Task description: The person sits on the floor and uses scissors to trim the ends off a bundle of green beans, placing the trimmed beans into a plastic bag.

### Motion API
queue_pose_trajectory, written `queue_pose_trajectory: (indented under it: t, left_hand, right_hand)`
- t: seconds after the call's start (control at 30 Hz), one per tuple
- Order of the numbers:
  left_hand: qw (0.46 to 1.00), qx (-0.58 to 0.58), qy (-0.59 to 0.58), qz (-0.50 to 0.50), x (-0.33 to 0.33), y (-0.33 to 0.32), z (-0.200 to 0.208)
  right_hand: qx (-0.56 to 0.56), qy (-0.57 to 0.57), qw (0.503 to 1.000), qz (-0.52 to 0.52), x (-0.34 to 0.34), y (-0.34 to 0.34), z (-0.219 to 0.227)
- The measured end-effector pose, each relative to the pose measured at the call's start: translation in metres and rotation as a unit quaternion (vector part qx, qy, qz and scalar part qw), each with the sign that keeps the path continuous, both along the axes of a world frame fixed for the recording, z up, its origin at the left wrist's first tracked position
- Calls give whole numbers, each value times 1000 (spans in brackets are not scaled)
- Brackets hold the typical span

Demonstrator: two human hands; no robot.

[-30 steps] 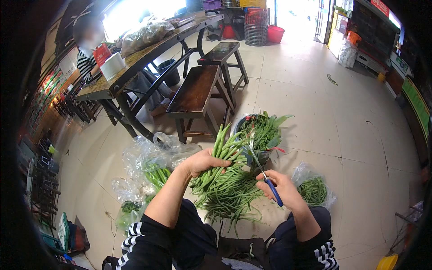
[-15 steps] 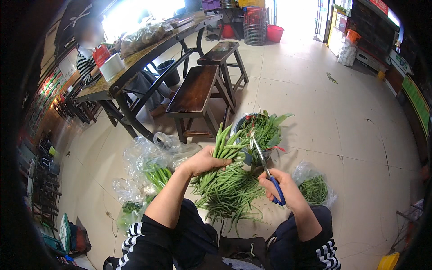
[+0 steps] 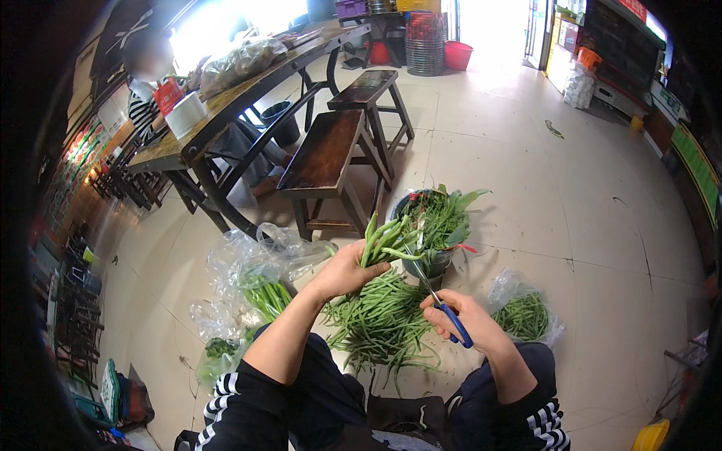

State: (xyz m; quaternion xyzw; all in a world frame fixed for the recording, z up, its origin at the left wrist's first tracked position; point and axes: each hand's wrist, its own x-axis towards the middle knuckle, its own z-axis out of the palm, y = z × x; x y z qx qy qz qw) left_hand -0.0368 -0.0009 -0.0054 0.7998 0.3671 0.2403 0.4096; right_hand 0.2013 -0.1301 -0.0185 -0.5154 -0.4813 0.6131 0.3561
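Scissors (image 3: 456, 325) shifted nearer the bean bunch (image 3: 374, 244) — right hand (image 3: 475, 317) holding their handles, left hand (image 3: 347, 270) wrapped round the bunch — left thumb best kept clear of the blades.

The green beans (image 3: 376, 246) in the left hand (image 3: 350, 272) now splay farther right, toward the bucket (image 3: 444, 263); the scissors (image 3: 454, 321) have dropped, their tips lower, close to the bean ends.
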Motion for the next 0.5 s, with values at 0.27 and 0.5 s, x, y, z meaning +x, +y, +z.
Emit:
queue_pose_trajectory:
  t: [0.27,0.5]
  left_hand:
    - [999,-13,26,-18,6,-6,6]
    - [999,-31,27,-25,4,-3,2]
  right_hand:
    - [-5,-4,1000,1,1,1,3]
    - [14,-1,999,-49,-4,1,-4]
